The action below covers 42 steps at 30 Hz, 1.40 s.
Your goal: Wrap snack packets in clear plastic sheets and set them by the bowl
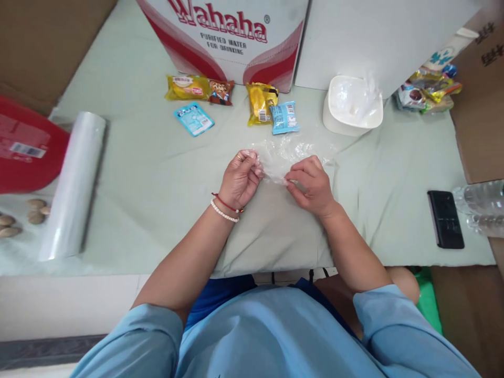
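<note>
A clear plastic bag [293, 149] stretches between my two hands, just above the pale green cloth. My left hand [242, 178], with a red cord and a white beaded bracelet at the wrist, pinches one side of the bag's near edge. On the other side, my right hand [311, 184] grips it between thumb and fingers. Beyond the bag lie a yellow snack packet [260, 104] and a light blue snack packet [284, 118] touching it. Farther left are another yellow packet [188, 87], a brown packet [221, 92] and a flat blue sachet [194, 118].
A white tub [352, 123] with crumpled clear plastic stands back right, near a pile of snacks [425, 94]. A Wahaha carton [232, 42] blocks the back. Left lies a plastic roll [74, 184] beside a red container [29, 144]; right, a black phone [445, 219] and a bottle [482, 207].
</note>
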### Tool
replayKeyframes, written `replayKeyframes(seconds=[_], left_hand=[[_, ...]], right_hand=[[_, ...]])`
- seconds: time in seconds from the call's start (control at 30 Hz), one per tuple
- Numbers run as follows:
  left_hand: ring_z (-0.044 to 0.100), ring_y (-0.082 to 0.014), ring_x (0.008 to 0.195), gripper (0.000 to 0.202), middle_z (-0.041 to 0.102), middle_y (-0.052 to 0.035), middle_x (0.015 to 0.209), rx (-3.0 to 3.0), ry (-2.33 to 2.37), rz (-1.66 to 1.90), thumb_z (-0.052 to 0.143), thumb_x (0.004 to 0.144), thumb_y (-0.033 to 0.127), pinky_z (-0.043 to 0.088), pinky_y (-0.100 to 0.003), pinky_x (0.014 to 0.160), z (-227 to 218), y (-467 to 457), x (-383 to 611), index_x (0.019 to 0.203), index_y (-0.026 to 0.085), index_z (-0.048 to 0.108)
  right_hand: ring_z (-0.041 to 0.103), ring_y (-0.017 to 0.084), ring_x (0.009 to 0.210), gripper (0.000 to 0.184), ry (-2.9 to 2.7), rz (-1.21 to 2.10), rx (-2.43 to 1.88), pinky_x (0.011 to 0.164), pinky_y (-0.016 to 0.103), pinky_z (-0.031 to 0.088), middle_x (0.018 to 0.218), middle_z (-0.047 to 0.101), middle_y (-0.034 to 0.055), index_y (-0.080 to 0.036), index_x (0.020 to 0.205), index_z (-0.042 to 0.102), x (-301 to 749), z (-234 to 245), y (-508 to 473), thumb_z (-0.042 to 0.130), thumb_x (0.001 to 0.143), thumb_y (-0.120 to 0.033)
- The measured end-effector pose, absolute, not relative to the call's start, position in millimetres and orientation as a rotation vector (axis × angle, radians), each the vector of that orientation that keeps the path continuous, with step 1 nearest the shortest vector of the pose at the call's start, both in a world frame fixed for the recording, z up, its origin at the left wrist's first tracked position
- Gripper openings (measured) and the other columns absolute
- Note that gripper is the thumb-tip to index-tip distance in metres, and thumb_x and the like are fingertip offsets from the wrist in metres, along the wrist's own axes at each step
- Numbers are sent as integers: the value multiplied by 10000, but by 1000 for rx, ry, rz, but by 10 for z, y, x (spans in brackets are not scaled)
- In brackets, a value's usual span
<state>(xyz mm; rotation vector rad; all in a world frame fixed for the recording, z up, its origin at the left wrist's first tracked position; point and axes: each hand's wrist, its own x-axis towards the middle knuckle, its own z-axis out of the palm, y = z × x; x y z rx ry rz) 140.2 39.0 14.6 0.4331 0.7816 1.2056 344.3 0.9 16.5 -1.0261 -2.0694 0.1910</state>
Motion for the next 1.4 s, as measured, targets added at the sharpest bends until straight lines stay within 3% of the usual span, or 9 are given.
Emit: replayKeyframes(seconds=[0.2,0.27,0.37,0.73,0.93,1.07,1.2,1.27,1.4], left_hand=[[642,-94,739,615,672,20,957,539,783,1164,964,714,570,546,-222,663,159,325,1402,1062,249,571],[683,-116,815,773,695,0,1066,610,768,1130,1013,633,543,573,-254,725,140,305,1406,1188,269,551],[688,-124,813,857,708,3,1022,700,781,1081,1059,570,363,579,-285,784,87,298,1413,1247,250,546],[540,-84,625,187,634,-2,762,720,746,1025,822,639,158,460,-222,613,150,303,1346,806,144,738],[709,-184,953,183,691,-41,896,628,723,1159,772,612,163,579,-315,896,227,237,1348,647,167,592],[596,-114,616,154,571,27,668,600,723,1149,701,624,143,583,-295,709,454,97,1265,658,186,558],[367,-49,461,107,547,23,631,678,767,1011,678,635,115,401,-189,461,778,-56,976,666,174,595],[333,-38,447,92,553,15,636,744,827,940,715,667,125,350,-175,421,912,-83,773,691,164,636],[395,-39,443,146,662,-29,768,826,953,844,760,676,87,399,-190,416,1044,14,374,758,161,665]], right_hand=[[521,192,669,232,-1980,135,-1146,653,347,437,690,638,20,-236,920,707,3421,79,44,554,1072,-322],[538,190,675,212,-1943,95,-1149,654,341,441,702,653,21,-234,922,709,3385,64,37,573,1066,-309],[544,189,679,219,-1915,127,-1172,661,340,451,692,651,19,-234,911,711,3358,75,20,584,1061,-329],[634,181,842,280,-1455,841,-1196,805,339,524,885,664,14,-257,909,722,3517,129,56,726,951,-534],[679,215,1089,300,-1346,715,-1125,1014,408,548,1036,696,38,-256,888,648,3726,652,-23,743,943,-535],[693,163,807,331,-1288,733,-1249,767,332,619,890,684,-1,-274,942,600,3767,1179,-181,708,974,-585],[477,80,453,328,-1234,754,-1317,390,192,371,651,579,-58,-260,904,609,3716,1558,-277,797,928,-527],[398,59,390,339,-1201,846,-1346,336,178,263,592,558,-69,-245,874,617,3684,1619,-262,837,893,-503],[365,47,384,419,-1062,1238,-1414,326,166,211,556,524,-83,-228,828,609,3628,1452,-74,934,761,-484]])
